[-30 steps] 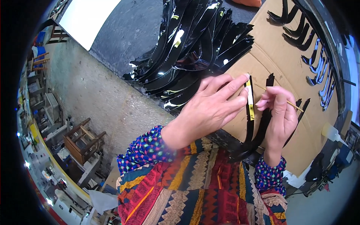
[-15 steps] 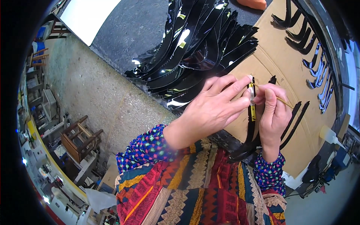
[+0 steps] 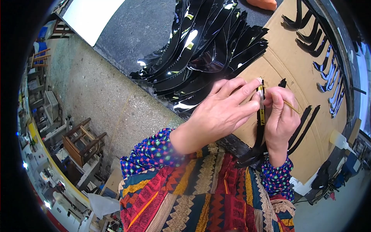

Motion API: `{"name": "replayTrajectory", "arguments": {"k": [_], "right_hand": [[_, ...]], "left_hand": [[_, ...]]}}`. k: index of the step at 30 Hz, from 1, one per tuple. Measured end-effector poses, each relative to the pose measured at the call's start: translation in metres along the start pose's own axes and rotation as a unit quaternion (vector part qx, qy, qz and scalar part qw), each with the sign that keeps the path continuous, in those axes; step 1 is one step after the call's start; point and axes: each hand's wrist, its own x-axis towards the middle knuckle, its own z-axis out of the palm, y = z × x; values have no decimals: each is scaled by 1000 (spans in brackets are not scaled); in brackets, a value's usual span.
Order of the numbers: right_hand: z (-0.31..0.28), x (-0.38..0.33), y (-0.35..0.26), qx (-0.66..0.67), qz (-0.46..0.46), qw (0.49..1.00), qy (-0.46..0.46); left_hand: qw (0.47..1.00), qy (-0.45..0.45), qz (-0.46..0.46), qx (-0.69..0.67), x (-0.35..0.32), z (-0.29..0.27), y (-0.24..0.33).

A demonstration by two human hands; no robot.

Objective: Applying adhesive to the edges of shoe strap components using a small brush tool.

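Note:
My left hand [image 3: 222, 112] reaches across from the left, its thumb and fingertips closed on the upper part of a narrow black strip [image 3: 259, 135]. Along that strip lies a yellow piece with dark markings [image 3: 262, 115], partly hidden by the fingers. My right hand [image 3: 282, 120] is closed around a thin yellowish-brown stick [image 3: 291, 107], its fingertips beside the yellow piece. The stick's working end is hidden between the hands. Two more slim black strips [image 3: 305, 125] lie to the right of my right hand.
A large heap of glossy black curved pieces [image 3: 208, 50] covers the dark table ahead. More bent black pieces [image 3: 315, 42] line the far right of the brown cardboard [image 3: 278, 58]. A translucent bottle [image 3: 338, 139] stands at right, an orange object [image 3: 262, 4] at the top. Stools [image 3: 79, 145] stand on the floor at left.
The stick in my right hand has tilted a little and shifted slightly. My left hand keeps its place on the black strip.

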Motion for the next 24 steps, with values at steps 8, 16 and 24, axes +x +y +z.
{"name": "replayTrajectory", "arguments": {"k": [8, 16, 24], "right_hand": [[1, 1, 1, -13, -18, 1000, 3], [0, 1, 0, -13, -12, 1000, -2], [-9, -14, -2, 79, 102, 991, 34]], "left_hand": [[1000, 3, -5, -2, 1, 0, 1], [1000, -5, -7, 4, 0, 1, 2], [1000, -14, -4, 0, -1, 1, 1]]}}
